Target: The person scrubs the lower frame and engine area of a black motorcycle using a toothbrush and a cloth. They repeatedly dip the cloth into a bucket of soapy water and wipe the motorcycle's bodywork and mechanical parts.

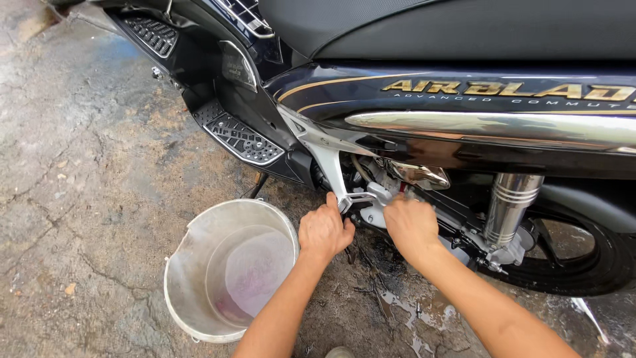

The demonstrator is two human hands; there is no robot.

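Scooter (464, 99), dark blue with a black seat, fills the frame from 12 to 3 o'clock. Left hand (324, 231), curled narrow, touches the folding silver footrest (354, 198) near centre. Right hand (411, 225) presses on the engine casing (377, 213); its fingers are hidden, so I cannot tell its grip. At 7 o'clock, on wet concrete (79, 199), stands a metal bucket (192, 278) with water.

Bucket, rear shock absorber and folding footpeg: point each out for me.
Bucket (182, 278): head view, bare inner wall.
Rear shock absorber (510, 202): head view, chrome upper body.
Folding footpeg (358, 197): head view, silver bracket arm.
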